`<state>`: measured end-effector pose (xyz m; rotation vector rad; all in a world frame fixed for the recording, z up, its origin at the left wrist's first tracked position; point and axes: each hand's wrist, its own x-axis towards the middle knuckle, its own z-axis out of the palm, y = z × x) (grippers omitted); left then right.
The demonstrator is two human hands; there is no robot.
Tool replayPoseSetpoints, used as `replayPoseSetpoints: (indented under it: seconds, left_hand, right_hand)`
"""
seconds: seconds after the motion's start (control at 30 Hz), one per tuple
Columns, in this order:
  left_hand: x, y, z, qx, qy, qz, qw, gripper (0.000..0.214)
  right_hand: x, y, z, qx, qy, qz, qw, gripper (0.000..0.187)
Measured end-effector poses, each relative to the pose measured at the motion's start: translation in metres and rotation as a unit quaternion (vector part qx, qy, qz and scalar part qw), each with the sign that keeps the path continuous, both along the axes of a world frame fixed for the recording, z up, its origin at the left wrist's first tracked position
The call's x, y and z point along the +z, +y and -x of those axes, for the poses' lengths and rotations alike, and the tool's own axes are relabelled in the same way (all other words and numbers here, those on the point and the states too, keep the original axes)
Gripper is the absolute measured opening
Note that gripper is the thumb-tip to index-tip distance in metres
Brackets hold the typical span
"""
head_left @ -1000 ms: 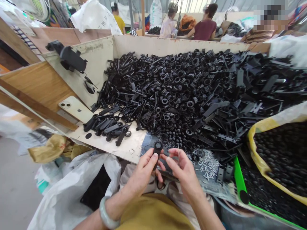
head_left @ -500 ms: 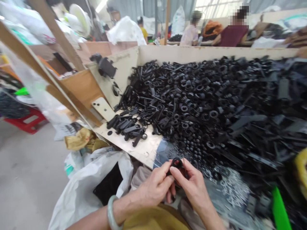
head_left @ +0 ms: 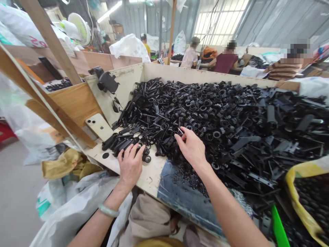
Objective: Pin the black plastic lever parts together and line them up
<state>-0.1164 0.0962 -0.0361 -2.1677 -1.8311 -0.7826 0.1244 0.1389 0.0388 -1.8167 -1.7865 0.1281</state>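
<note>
A big heap of black plastic parts [head_left: 218, 113] fills a wooden-walled table. My left hand [head_left: 130, 164] lies over a small row of long assembled black pieces [head_left: 120, 142] at the heap's near left edge, its fingers spread flat on them. My right hand [head_left: 191, 147] reaches further in, fingertips pinched on a small black part [head_left: 180, 131] in the heap. A pale bracelet [head_left: 109, 210] sits on my left wrist.
A cream phone [head_left: 99, 126] leans on the table's left wall beside a black holder [head_left: 106, 81]. White sacks [head_left: 77, 209] lie below left, a yellow bag [head_left: 305, 192] of black parts and a green bin edge [head_left: 279, 228] at right. Several people sit beyond the far wall.
Both hands left my lap, where they held one black piece together. The left went to the row of finished pieces; the right reached into the heap. The view tilted up.
</note>
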Motion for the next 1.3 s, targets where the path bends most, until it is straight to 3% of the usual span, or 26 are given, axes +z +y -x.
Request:
replayPoseSetpoints:
  seconds: [0.13, 0.23, 0.33, 0.4, 0.47, 0.57, 0.67, 0.77, 0.87, 1.0, 1.1, 1.23, 1.3]
  left_hand:
    - [-0.006, 0.003, 0.002, 0.009, -0.015, -0.012, 1.0, 0.045]
    - [-0.001, -0.003, 0.002, -0.012, -0.042, -0.056, 0.998, 0.053]
    - [0.012, -0.015, -0.011, -0.065, -0.107, -0.099, 0.987, 0.061]
    - [0.02, -0.026, -0.031, -0.139, -0.155, -0.092, 0.974, 0.07]
    - [0.021, -0.037, -0.059, -0.235, -0.178, -0.056, 0.954, 0.077]
    - [0.005, -0.046, -0.098, -0.328, -0.221, 0.066, 0.916, 0.061]
    - [-0.012, -0.048, -0.114, -0.378, -0.26, 0.193, 0.867, 0.064]
    - [-0.013, -0.046, -0.11, -0.379, -0.35, 0.264, 0.815, 0.061]
    - [0.001, -0.04, -0.105, -0.308, -0.493, 0.287, 0.761, 0.054]
    - [0.022, -0.03, -0.104, -0.228, -0.617, 0.306, 0.688, 0.047]
    - [0.036, -0.029, -0.102, -0.184, -0.704, 0.352, 0.589, 0.041]
    - [0.049, -0.042, -0.093, -0.138, -0.765, 0.459, 0.429, 0.039]
    - [0.049, -0.051, -0.092, -0.122, -0.767, 0.491, 0.394, 0.037]
  right_hand:
    - [0.011, 0.036, 0.005, -0.005, -0.044, 0.019, 0.999, 0.016]
    - [0.018, 0.029, -0.005, -0.021, -0.053, 0.005, 0.998, 0.019]
    - [0.021, -0.007, -0.021, -0.046, -0.05, -0.022, 0.997, 0.024]
    - [0.016, -0.04, -0.026, -0.05, -0.016, -0.063, 0.997, 0.024]
    - [0.005, -0.072, -0.024, -0.042, 0.036, -0.085, 0.995, 0.023]
    - [-0.018, -0.111, -0.018, -0.03, 0.111, -0.031, 0.993, 0.024]
    - [-0.037, -0.132, -0.025, -0.028, 0.176, 0.033, 0.983, 0.026]
    - [-0.043, -0.135, -0.047, 0.008, 0.185, 0.052, 0.981, 0.03]
    - [-0.042, -0.123, -0.066, 0.054, 0.108, 0.034, 0.992, 0.03]
    - [-0.04, -0.096, -0.064, 0.095, -0.076, 0.085, 0.989, 0.032]
    - [-0.039, -0.082, -0.057, 0.103, -0.129, 0.107, 0.98, 0.026]
    - [-0.036, -0.086, -0.06, 0.108, -0.062, 0.071, 0.99, 0.022]
    - [-0.033, -0.097, -0.063, 0.122, 0.002, 0.046, 0.991, 0.023]
